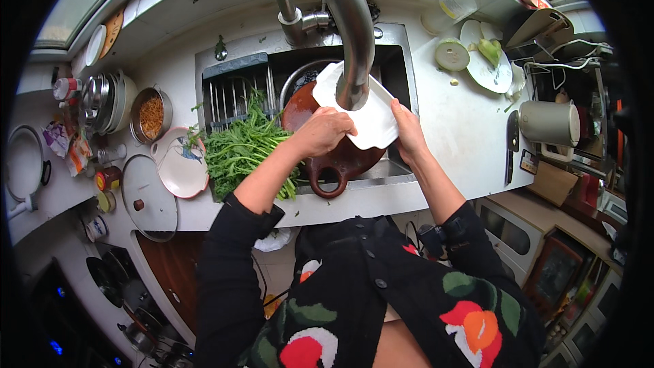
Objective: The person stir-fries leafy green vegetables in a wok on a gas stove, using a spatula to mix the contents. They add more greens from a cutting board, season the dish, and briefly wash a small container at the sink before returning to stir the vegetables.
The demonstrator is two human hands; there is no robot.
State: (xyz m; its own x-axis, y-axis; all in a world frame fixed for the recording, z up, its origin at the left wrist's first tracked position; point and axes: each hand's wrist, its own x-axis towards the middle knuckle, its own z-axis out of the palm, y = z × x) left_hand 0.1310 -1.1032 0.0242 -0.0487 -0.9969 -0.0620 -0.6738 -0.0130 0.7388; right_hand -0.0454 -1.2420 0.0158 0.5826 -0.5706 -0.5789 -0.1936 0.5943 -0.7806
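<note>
A white dish (380, 125) with an angular rim is tilted under the faucet spout (352, 94), over the sink. My right hand (409, 130) grips its right edge, thumb along the rim. My left hand (329, 130) is at its left side, fingers bent against the dish; part of their grip is hidden. Below both hands, a reddish-brown pan (357, 161) with a loop handle rests in the sink, partly covered by the dish. Behind it shows the rim of a metal basin (286, 84). Leafy greens (245, 148) lie left of the pan, beneath my left forearm.
A metal drain rack (235, 94) spans the sink's left side. Left on the counter are a patterned plate (179, 174), a glass lid (148, 197) and a metal pot (166, 112). To the right are a cut gourd (452, 55), a white plate (498, 74) and a knife (511, 145).
</note>
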